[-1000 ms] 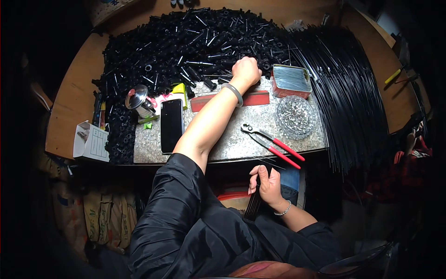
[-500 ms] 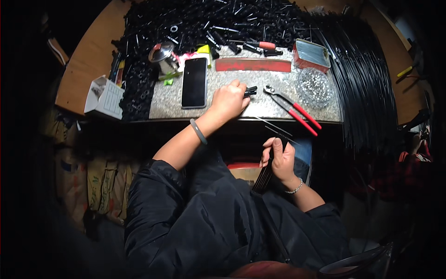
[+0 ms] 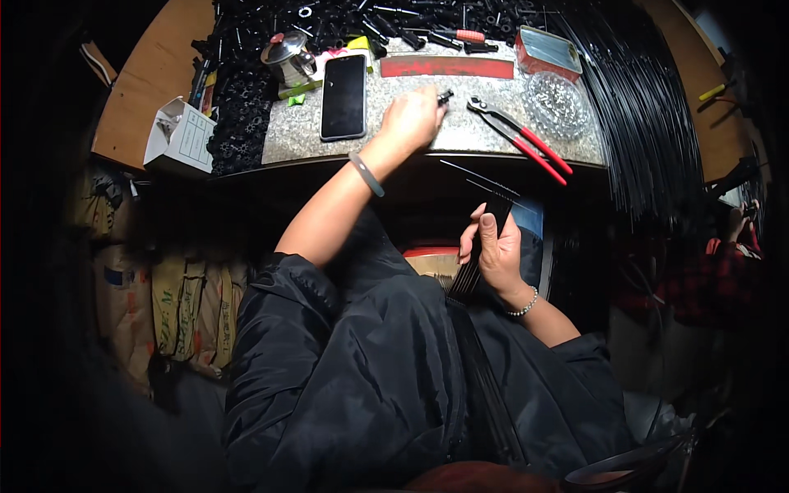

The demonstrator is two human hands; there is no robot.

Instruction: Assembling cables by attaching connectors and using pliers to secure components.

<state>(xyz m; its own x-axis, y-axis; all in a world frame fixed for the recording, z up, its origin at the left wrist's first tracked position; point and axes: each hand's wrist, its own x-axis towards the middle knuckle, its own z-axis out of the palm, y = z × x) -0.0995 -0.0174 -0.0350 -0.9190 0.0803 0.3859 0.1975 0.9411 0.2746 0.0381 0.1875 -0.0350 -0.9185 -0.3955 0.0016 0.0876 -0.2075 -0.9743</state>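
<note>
My left hand [image 3: 411, 119], with a grey bangle on its wrist, is over the speckled worktop [image 3: 485, 140]. Its fingers are closed on a small black plastic piece [image 3: 445, 98], whose end pokes out to the right; the rest is hidden by the hand. Below the worktop's front edge, my right hand [image 3: 500, 246] grips a bundle of thin black rods [image 3: 467, 278], thumb on top. The rods run down across my dark clothing. Two thin pale lengths [image 3: 481, 177] stick out past the worktop edge near that hand. Red-handled pliers [image 3: 526, 140] lie right of my left hand.
A phone [image 3: 343, 99] lies left of my left hand, beside a metal pot [image 3: 288, 59]. Farther back are a red strip [image 3: 448, 67], a tin [image 3: 549, 51] and a clear dish of small metal bits [image 3: 556, 105]. Black parts and long black rods [image 3: 649, 123] flank the worktop.
The whole view has shifted, so the worktop sits higher in the picture. Less of the black piece shows past my left fingers. My right hand still grips the rods.
</note>
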